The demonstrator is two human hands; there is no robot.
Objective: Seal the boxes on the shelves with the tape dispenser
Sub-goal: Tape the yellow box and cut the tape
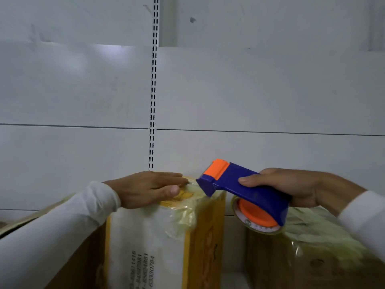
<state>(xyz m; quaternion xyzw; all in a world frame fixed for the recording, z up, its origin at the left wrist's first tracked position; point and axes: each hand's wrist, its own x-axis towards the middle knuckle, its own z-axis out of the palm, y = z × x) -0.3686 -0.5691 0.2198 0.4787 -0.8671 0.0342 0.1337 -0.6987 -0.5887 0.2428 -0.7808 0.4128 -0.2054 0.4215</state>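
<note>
A yellow and white cardboard box stands in the middle of the shelf, its top edge wrapped in crinkled clear tape. My left hand lies flat on the box top, fingers straight, pressing the tape down. My right hand grips a blue tape dispenser with an orange roller and an orange hub. The dispenser's front edge touches the box's top right corner. A roll of clear tape sits in the dispenser.
A brown box covered in tape stands at the right, partly under my right arm. Another brown box leans at the left. The white back panel with a slotted upright rises behind.
</note>
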